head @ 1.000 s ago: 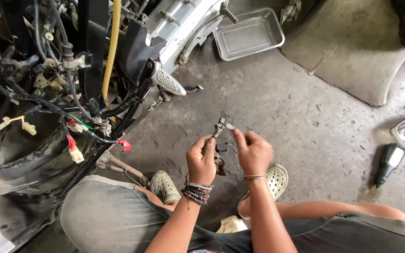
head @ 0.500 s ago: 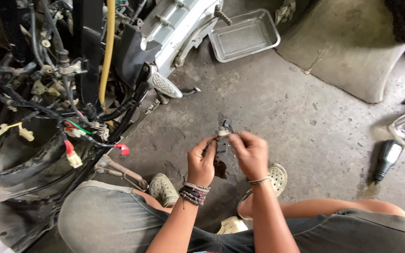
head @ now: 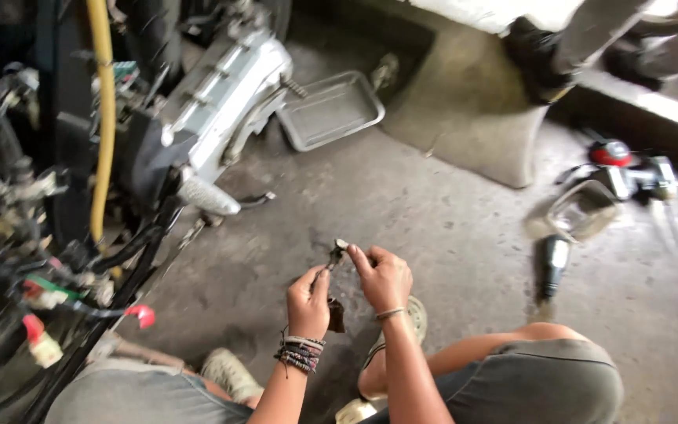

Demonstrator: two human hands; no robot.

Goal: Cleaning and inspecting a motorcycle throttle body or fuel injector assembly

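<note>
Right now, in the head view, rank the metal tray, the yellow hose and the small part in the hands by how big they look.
1. Metal tray and yellow hose: too differently shaped to rank; the hose is longer, the tray broader.
2. Small part, pinched between left hand and right hand, despite being nearest the camera.

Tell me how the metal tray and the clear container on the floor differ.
The metal tray lies by the engine casing, up left; the clear container sits far right among the tools. The tray is grey, opaque and flat on the floor; the container is see-through and looks tilted. Both are rectangular and appear empty.
</note>
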